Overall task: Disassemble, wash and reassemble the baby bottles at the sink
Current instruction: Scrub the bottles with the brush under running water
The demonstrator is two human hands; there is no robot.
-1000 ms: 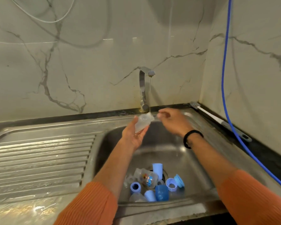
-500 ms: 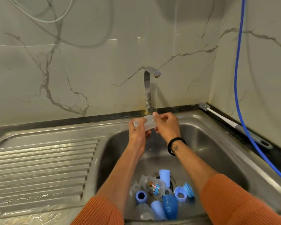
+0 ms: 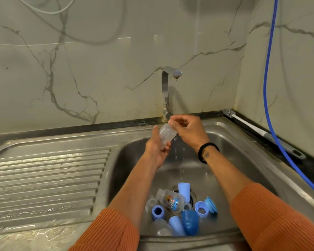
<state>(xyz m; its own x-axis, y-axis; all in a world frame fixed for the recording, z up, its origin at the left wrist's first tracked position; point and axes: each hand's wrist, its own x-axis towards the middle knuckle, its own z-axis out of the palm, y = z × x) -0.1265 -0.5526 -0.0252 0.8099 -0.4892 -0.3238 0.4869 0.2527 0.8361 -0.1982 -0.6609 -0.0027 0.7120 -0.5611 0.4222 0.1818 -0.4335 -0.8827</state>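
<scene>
Marble-veined wall panels are backing a steel sink unit whose ribbed draining board (image 3: pixel 49 180) is lying bare of bottle parts at the left, so nothing is yet standing out to dry.

Moving right, the left hand (image 3: pixel 157 150) is wrapping its grip around the lower body of a clear baby bottle (image 3: pixel 166 134), holding it tilted with the mouth up toward the tap (image 3: pixel 168 93), above the basin. The right hand (image 3: pixel 188 132) is touching the bottle's mouth with curled fingers and thumb; whether they are pinching the rim or only rubbing it I cannot tell. A thin stream of water is running from the tap onto that spot and dripping off below.

Down on the basin (image 3: pixel 243 160) floor, around the drain, a printed bottle (image 3: pixel 171 200) is lying on its side among blue caps, blue collars (image 3: pixel 157 211) and clear teats, all apart from one another. By my judgement, disassembly is looking finished, washing is under way on one bottle, and the rest of the washing plus all reassembly is remaining.

At the far right a bottle brush (image 3: pixel 261 132) is lying unused on the counter edge beside a blue hose (image 3: pixel 266 87).

Compared with half a second ago, the bottle is pointing more steeply upward, the right hand is sitting higher at its mouth, and the pile below is looking unchanged.
</scene>
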